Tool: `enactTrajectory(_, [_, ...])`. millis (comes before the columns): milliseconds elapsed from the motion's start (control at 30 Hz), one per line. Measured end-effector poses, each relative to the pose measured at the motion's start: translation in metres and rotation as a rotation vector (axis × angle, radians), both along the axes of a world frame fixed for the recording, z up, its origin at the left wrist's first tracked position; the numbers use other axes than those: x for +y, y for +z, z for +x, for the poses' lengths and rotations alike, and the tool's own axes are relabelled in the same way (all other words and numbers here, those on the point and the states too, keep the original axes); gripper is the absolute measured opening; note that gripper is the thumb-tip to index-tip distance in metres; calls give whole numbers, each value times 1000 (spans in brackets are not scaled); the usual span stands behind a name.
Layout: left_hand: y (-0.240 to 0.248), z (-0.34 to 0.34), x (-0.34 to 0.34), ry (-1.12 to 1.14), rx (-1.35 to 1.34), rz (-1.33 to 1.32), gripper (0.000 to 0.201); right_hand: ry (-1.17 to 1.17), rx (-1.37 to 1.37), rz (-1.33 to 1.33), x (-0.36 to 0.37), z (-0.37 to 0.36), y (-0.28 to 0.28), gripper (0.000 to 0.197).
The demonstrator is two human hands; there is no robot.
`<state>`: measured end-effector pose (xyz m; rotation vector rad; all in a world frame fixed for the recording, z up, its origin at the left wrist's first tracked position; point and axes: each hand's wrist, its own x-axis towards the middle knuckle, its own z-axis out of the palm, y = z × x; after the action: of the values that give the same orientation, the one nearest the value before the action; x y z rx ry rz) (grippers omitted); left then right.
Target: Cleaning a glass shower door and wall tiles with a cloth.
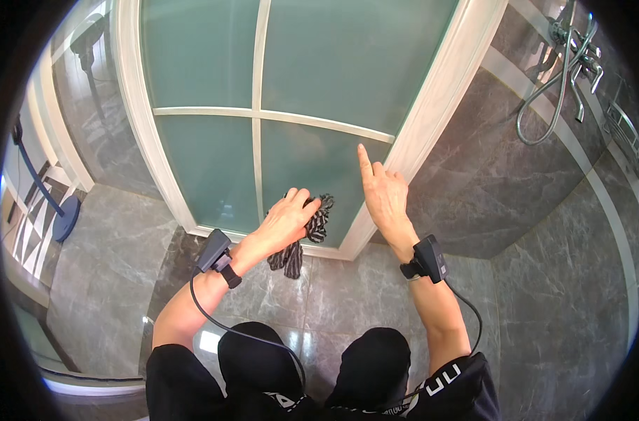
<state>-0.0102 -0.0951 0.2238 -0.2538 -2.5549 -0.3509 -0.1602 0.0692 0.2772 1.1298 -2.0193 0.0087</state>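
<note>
A white-framed door (446, 91) with frosted greenish glass panes (200, 158) stands before me, crossed by thin white bars. My left hand (289, 214) is closed round a bunched dark cloth with pale stripes (319, 219), held at the lower glass; part of it hangs below the hand. Farther right, my right hand (386, 196) holds nothing. Its index finger is stretched out toward the pane, just under the crossbar, while the other fingers are bent. Whether that fingertip touches the glass I cannot tell.
A chrome shower mixer with a looped hose (558, 91) is on the grey marbled wall at right, near a wire rack (622, 130). On the left a blue stand with a round base (67, 217) rests on the floor. Grey tiles (109, 259) surround my knees. Cables run from both wrist devices.
</note>
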Motion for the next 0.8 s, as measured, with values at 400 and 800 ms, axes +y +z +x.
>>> enactTrajectory(400, [-6, 4, 3, 8, 41, 43, 58, 7, 22, 27, -3, -3, -10, 68])
enactTrajectory(800, [-2, 3, 5, 22, 17, 153, 59, 48, 5, -48, -6, 5, 5, 65])
